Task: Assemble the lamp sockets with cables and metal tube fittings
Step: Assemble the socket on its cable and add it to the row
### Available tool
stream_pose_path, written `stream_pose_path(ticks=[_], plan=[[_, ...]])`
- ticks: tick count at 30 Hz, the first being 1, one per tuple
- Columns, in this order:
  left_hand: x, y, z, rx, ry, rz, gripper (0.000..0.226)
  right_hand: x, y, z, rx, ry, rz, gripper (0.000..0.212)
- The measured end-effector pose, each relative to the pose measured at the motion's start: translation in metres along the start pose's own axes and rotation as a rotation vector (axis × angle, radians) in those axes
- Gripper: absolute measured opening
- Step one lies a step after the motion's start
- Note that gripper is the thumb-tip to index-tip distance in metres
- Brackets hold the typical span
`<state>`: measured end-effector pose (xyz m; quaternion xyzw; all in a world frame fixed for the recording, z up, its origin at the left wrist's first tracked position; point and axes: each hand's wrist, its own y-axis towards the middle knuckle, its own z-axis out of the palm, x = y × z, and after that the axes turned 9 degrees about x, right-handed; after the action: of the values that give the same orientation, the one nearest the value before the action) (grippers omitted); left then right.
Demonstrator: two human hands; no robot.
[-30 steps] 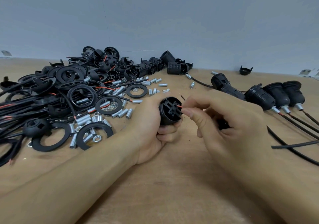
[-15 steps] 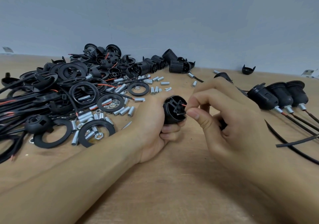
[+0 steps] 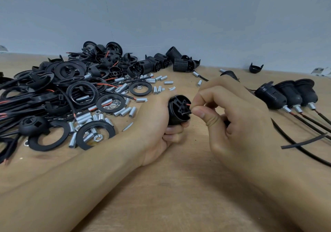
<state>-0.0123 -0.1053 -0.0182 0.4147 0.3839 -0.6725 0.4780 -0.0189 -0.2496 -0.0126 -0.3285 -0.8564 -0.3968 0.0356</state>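
Wooden bench under both hands: the left hand (image 3: 157, 124) grips the socket (image 3: 179, 110), its open end facing right toward the right hand (image 3: 232, 120). Right fingertips (image 3: 198, 112) pinch the red wire (image 3: 188, 104) just beside that end, so the push likely runs leftward along the socket's axis.

No readable text, label, number or sign appears on anything.

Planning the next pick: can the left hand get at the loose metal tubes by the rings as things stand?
Probably not yet. The left hand grips the black lamp socket while the right hand pinches the red wire. The metal tubes lie uncovered just beside it, so the path is free once it lets go.
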Motion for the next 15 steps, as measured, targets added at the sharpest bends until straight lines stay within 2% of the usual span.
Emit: stream_pose_path(ticks=[6, 15], plan=[[0.0004, 0.0017, 0.0008, -0.026, 0.007, -0.007, 0.039, 0.0013, 0.0012, 0.0018, -0.018, -0.106, 0.012, 0.01], [-0.0006, 0.0009, 0.004, -0.046, -0.003, -0.007, 0.041, 0.005, 0.0011, -0.0008, 0.004, -0.125, 0.02, 0.008]])
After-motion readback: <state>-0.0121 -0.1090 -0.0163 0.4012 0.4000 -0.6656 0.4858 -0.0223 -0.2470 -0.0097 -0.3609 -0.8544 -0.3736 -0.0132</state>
